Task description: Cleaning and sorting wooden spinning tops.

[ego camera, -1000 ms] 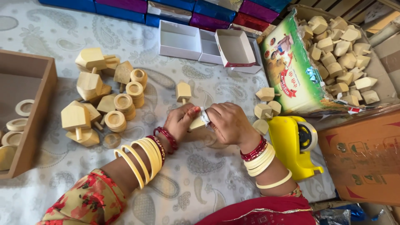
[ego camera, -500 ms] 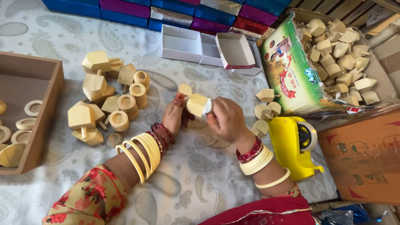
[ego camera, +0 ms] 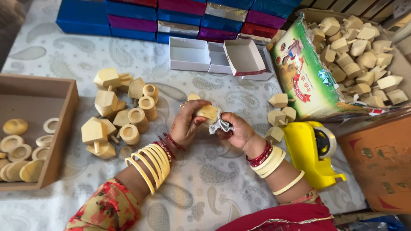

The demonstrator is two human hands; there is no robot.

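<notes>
Gripping a pale wooden block (ego camera: pixel 208 113) above the patterned tablecloth (ego camera: pixel 64 51), a person's left hand (ego camera: pixel 188 124) curls its fingers tight around the piece, while the right hand (ego camera: pixel 238 130) pinches a crumpled scrap of white cloth (ego camera: pixel 220 125) against the block's side. More wooden toy parts (ego camera: pixel 120 115) lie heaped to the left, beside a wooden tray (ego camera: pixel 64 128) of rings and discs. A yellow tape dispenser (ego camera: pixel 310 152) sits just right of the wrist; open white boxes (ego camera: pixel 218 55) stand beyond.
</notes>
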